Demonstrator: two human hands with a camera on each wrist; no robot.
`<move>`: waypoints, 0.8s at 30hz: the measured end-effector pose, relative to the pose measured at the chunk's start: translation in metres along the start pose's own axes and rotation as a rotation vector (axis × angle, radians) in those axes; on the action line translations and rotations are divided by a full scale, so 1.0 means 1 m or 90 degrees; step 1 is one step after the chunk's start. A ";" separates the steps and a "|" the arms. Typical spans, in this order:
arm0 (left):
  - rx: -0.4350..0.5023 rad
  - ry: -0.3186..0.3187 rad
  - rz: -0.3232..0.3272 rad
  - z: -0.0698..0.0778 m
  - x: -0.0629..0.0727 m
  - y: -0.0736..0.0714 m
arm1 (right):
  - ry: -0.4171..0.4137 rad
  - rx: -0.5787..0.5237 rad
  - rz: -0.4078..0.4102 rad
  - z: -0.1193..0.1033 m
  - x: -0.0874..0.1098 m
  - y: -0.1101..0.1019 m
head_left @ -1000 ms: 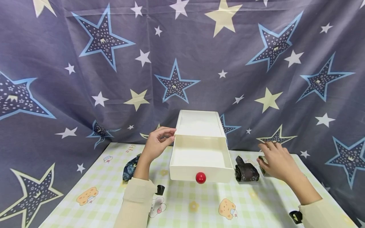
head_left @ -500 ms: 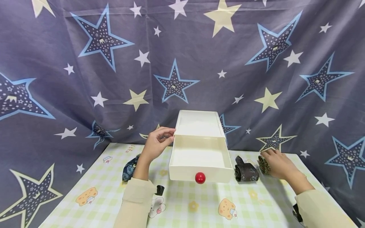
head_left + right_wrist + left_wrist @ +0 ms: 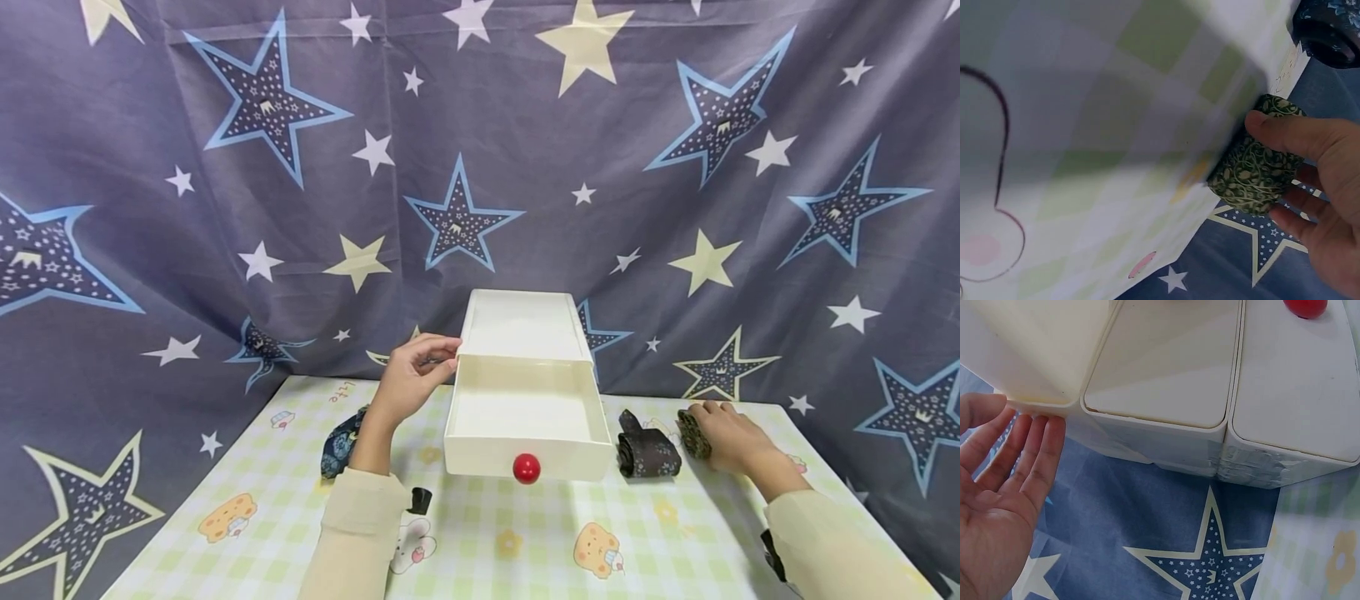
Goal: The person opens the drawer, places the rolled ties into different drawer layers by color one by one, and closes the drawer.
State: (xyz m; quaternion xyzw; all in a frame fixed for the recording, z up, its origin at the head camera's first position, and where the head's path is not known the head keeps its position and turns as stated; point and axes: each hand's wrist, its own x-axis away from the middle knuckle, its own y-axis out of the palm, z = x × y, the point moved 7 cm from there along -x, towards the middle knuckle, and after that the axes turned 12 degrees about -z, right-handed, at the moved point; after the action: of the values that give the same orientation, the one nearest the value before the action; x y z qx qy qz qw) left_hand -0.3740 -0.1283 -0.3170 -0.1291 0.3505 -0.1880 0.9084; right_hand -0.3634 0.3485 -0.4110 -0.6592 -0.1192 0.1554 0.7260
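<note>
Purple-grey cloth with lots of stars, a curtain (image 3: 510,100), hangs at the back, and a green-and-white checked tablecloth (image 3: 465,533) covers the table. Near the curtain stands a white drawer cabinet (image 3: 528,325). Its top drawer (image 3: 480,457) is pulled out toward the person, so its inside can be reached from above. A round red knob (image 3: 527,468) on the drawer's front gives fingers something easy to pull. Two lower drawers (image 3: 1166,369) are pushed in under it, as the left wrist view shows.

The left hand (image 3: 411,375) is at the cabinet's left side. Its long fingers are nearly straight and spread a little, with the tips touching the edge. They are not wrapped around anything. They seem to be there to keep the cabinet from sliding.

The right hand (image 3: 735,437) holds a rolled green necktie (image 3: 1257,175) with a leafy pattern. The thumb is on one side and the fingers are on the other, a grip that likely keeps the roll from coming undone. This tie is at the right, close to the table's back edge; it is hard to tell if it touches the tablecloth.

A rolled dark flowered necktie (image 3: 649,452) lies between the green one and the cabinet. A blue patterned roll (image 3: 341,442), maybe another tie, sits partly hidden behind the left arm. Rolling probably makes them small and neat.
</note>
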 end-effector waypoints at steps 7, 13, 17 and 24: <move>-0.007 0.002 -0.001 -0.002 0.000 0.000 | -0.007 -0.004 0.006 0.005 -0.004 0.005; -0.004 -0.002 -0.002 -0.003 0.000 0.001 | -0.016 -0.010 0.011 0.009 -0.005 0.009; -0.002 -0.003 -0.003 -0.002 -0.001 0.002 | -0.026 -0.018 0.026 0.011 -0.004 0.010; -0.003 -0.005 0.002 -0.002 -0.001 0.001 | -0.013 -0.035 0.016 0.019 -0.004 0.013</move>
State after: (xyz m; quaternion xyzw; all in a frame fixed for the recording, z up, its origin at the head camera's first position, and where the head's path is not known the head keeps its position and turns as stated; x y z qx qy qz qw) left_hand -0.3761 -0.1273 -0.3176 -0.1315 0.3473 -0.1856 0.9098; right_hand -0.3754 0.3653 -0.4216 -0.6789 -0.1222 0.1678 0.7043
